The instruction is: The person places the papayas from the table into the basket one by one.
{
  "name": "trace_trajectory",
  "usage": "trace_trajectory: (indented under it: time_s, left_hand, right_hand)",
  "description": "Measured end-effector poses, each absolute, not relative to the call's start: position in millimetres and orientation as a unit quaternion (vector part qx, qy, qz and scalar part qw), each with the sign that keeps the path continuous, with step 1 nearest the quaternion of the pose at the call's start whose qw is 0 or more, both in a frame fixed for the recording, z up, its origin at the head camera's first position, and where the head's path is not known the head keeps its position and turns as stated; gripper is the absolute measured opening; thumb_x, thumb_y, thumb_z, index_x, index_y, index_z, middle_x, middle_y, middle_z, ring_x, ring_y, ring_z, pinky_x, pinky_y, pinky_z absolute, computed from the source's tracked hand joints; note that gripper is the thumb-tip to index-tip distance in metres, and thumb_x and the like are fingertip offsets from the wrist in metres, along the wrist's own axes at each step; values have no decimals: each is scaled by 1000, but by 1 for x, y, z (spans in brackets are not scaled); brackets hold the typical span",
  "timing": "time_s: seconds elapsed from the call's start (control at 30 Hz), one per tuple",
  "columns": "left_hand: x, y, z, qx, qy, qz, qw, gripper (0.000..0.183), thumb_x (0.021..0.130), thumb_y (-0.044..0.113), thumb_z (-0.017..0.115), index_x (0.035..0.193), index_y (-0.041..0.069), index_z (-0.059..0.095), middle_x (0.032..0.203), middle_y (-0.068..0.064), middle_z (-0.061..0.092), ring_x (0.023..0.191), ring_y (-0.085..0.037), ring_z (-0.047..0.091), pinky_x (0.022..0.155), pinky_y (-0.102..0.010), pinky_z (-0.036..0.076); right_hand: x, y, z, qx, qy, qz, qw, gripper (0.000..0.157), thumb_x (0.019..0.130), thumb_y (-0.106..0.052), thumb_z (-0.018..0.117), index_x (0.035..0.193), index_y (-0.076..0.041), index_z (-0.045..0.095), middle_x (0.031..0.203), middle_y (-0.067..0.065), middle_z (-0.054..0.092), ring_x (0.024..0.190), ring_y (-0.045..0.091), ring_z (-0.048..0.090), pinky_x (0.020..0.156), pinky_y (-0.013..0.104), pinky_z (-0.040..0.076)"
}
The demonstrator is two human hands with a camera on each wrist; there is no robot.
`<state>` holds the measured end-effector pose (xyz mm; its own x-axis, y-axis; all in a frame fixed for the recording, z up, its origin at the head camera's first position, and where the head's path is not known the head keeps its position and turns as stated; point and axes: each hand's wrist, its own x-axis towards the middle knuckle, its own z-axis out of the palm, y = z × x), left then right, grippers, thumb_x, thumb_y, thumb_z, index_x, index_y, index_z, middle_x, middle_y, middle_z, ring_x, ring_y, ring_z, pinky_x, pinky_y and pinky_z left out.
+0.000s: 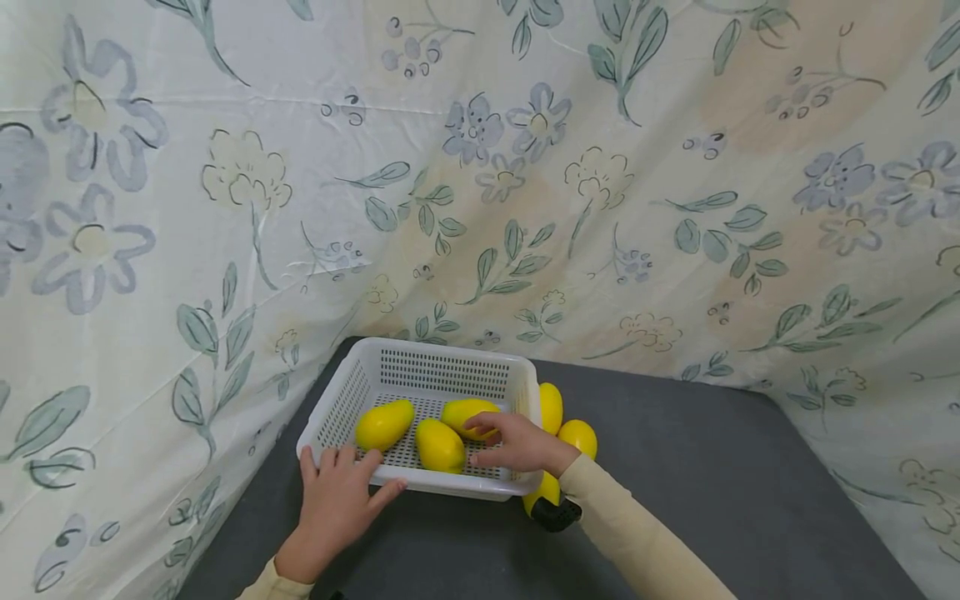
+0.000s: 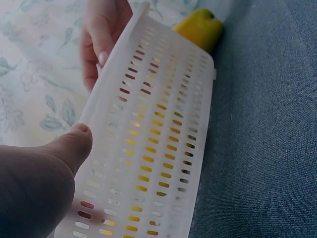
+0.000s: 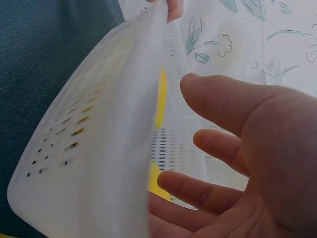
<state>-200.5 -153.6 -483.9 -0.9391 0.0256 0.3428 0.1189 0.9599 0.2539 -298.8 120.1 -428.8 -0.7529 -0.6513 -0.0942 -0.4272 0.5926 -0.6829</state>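
Note:
A white perforated plastic basket (image 1: pixel 480 487) holds yellow mangoes: a left one (image 1: pixel 384 425), a middle one (image 1: pixel 439 447) and a right one (image 1: pixel 461 412). My left hand (image 1: pixel 337 500) grips the basket's near rim at the left corner, its fingers over the edge and its thumb (image 2: pixel 74 144) along the outside. Over the basket's right end reaches my right hand (image 1: pixel 517 443), its fingers spread loosely just beside the right mango. Nothing lies between the thumb (image 3: pixel 218 96) and fingers (image 3: pixel 198 191) in the right wrist view.
Outside the basket's right wall lie more mangoes: a far one (image 1: pixel 551 408), another (image 1: pixel 578 438) and a near one (image 1: pixel 543 492) partly hidden by the right wrist's black camera (image 1: pixel 555 515). Everything stands on a dark grey table (image 1: pixel 675 467). Floral cloth (image 1: pixel 480 208) hangs behind and at both sides.

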Motion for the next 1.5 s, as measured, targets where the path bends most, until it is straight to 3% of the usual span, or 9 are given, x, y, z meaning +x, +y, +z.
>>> trace_trajectory:
  time_s: [0.37,0.67,0.77,1.13,1.33,1.5]
  left_hand:
    - [-201,-154,-484,-36,-978,-132,161,53,84,58,74,111,13,72,107,-22,62,107,-47,50,108,-79,16]
    - [-201,-153,-479,-30,-978,-132,161,53,84,57,75,112,12,72,106,-22,61,107,-47,50,109,-79,16]
    - [-201,-152,-479,-30,-977,-132,164,52,84,57,75,111,12,72,104,-22,61,106,-46,50,109,-79,16]
    - [-202,-150,-479,-28,-977,-134,161,51,83,56,76,110,13,72,103,-20,61,107,-46,50,108,-80,15]
    - [-202,-150,-479,-29,-978,-135,153,51,84,57,75,110,14,71,104,-19,61,108,-46,50,108,-80,15]
    - [-202,-150,-479,-30,-978,-137,153,52,84,56,75,112,13,72,105,-20,62,109,-46,50,108,-80,15]
  right_hand:
    - [-302,142,-402,-268,877,-375,135,52,97,-23,70,144,-8,54,146,17,56,128,38,59,107,54,50]
    - [-313,206,-378,-225,885,-402,75,56,101,-23,64,150,-3,46,150,26,50,132,44,56,104,52,52]
    - [-313,229,-378,-181,894,-405,65,58,101,-27,64,151,-7,44,152,24,49,134,44,55,102,53,53]
    - [-313,286,-417,-73,907,-411,50,62,103,-33,60,154,-5,37,152,33,42,131,48,54,91,49,59]
    - [-314,297,-447,-32,902,-428,54,67,101,-39,64,154,-7,38,153,33,41,126,47,58,88,48,60]
    - [-312,296,-462,-24,895,-441,57,64,102,-34,63,154,-5,38,150,35,43,123,47,59,84,47,60]
